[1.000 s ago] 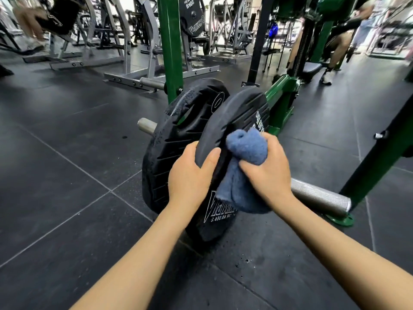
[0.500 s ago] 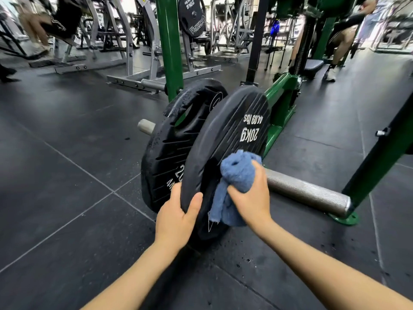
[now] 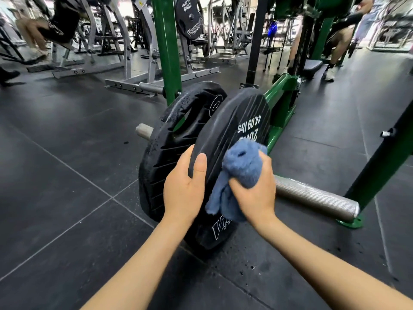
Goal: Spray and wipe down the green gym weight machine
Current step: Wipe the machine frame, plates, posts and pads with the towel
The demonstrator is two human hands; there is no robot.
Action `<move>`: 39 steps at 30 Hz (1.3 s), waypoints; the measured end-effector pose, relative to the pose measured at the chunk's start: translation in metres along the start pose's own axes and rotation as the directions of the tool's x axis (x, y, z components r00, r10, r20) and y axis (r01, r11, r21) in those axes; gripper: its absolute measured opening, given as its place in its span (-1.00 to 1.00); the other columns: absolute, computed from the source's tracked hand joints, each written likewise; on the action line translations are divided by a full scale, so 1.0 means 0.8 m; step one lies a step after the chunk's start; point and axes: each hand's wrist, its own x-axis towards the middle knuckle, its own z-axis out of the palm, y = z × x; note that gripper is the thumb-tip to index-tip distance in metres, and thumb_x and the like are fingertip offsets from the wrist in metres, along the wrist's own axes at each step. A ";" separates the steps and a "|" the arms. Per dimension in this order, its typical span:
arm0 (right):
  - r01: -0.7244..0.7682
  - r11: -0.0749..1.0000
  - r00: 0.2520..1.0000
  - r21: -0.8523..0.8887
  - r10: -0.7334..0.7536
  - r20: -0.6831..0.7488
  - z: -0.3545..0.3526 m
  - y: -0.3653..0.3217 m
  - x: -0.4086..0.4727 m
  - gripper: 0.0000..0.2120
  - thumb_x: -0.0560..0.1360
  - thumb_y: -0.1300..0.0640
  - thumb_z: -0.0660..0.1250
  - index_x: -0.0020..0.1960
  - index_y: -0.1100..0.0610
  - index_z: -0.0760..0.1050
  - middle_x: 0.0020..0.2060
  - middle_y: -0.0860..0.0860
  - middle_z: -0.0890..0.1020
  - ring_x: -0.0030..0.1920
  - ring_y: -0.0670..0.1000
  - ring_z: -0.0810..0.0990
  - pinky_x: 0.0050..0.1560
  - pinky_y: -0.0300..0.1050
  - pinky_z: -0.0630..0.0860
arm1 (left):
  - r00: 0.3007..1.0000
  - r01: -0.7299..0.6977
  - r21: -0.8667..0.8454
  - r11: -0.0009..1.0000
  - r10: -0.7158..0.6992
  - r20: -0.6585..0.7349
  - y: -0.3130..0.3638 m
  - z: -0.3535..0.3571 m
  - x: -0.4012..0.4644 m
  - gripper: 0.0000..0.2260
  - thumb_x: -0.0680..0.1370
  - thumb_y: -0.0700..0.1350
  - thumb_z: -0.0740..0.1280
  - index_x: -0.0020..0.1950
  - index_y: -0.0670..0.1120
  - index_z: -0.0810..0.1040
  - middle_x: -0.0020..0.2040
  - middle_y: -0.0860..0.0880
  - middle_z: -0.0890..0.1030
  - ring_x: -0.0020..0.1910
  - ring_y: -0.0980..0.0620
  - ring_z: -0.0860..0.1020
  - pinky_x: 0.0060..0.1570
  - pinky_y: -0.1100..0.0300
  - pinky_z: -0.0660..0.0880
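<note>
Two black 20 kg weight plates sit on the silver bar [image 3: 317,198] of the green weight machine [image 3: 281,104]. My left hand [image 3: 183,189] grips the rim of the near plate [image 3: 237,121], thumb on its face. My right hand [image 3: 254,193] holds a bunched blue cloth [image 3: 241,166] pressed against that plate's face, below the white "20KG 44.09 lbs" print. The far plate [image 3: 172,157] behind it is speckled with droplets.
A green upright post [image 3: 166,48] rises behind the plates and a slanted green strut [image 3: 384,162] stands at right. Grey machines [image 3: 125,59] and seated people fill the background. Wet spots dot the dark rubber floor [image 3: 67,175] near the plates.
My right hand moved the cloth down the plate's face and then back up toward its middle. My left hand slid down the rim and returned higher.
</note>
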 end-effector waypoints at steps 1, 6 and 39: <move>0.014 0.999 0.999 -0.029 -0.013 0.051 -0.004 0.006 -0.010 -0.47 0.23 -0.04 0.35 0.13 -0.37 0.29 0.09 -0.41 0.45 0.10 -0.27 0.49 0.04 -0.35 0.39 | 1.000 0.003 -0.013 1.000 -0.004 -0.016 -0.002 0.001 -0.001 -0.62 0.63 0.11 0.15 0.40 0.02 0.44 -0.02 0.52 0.36 -0.04 0.71 0.30 -0.06 0.70 0.18; 0.033 0.994 0.996 0.104 -0.023 -0.089 -0.015 -0.030 0.029 -0.43 0.24 0.11 0.41 0.19 -0.13 0.32 0.07 -0.25 0.51 0.04 -0.36 0.50 0.00 -0.47 0.38 | 0.999 -0.006 -0.043 0.999 0.003 -0.054 -0.011 0.006 -0.013 -0.53 0.59 0.19 0.07 0.42 0.03 0.43 0.12 0.43 0.40 0.11 0.55 0.34 0.05 0.67 0.20; -0.098 0.995 0.990 -0.027 0.100 0.102 -0.017 0.007 -0.004 -0.42 0.21 0.11 0.37 0.17 -0.22 0.33 0.08 -0.27 0.52 0.06 -0.34 0.50 0.02 -0.40 0.42 | 0.997 0.002 0.100 0.995 -0.009 0.079 -0.059 -0.019 -0.056 -0.41 0.42 0.32 0.08 0.36 0.08 0.44 0.04 0.33 0.54 0.11 0.18 0.54 0.03 0.34 0.40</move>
